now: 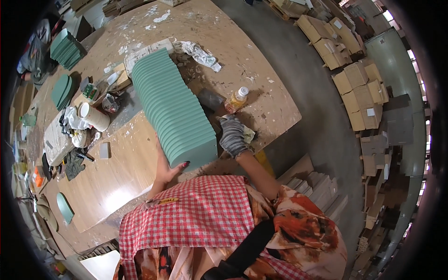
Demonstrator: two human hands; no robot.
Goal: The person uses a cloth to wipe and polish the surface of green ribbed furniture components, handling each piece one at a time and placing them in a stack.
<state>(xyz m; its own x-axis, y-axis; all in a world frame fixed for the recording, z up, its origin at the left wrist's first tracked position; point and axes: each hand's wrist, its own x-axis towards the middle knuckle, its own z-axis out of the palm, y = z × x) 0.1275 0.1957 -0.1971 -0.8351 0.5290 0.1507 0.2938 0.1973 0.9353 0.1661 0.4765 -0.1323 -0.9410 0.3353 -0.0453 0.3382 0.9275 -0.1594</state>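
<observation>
A long row of green curved panels (pixel 175 102) lies on the worktable (pixel 266 70), packed face to face and running away from me. My left hand (pixel 167 169) is bare and grips the near end of the row, its thumb on the front panel and its fingers along the left side. At the row's right side is my right hand (pixel 232 135), in a grey striped knit glove with the fingers curled; what it grips is hidden. A pale crumpled cloth (pixel 249 135) shows beside the glove. Just beyond the glove are a dark flat rectangular piece (pixel 211 99) and a bottle of yellowish liquid (pixel 236 100).
To the left stand a white tub (pixel 94 116), a smeared can (pixel 111 103), a dark glove (pixel 74 163) and a small block (pixel 105 150). More green panels (pixel 67 49) are stacked far left, near another person (pixel 39 51). Cardboard stacks (pixel 359 95) line the aisle at right.
</observation>
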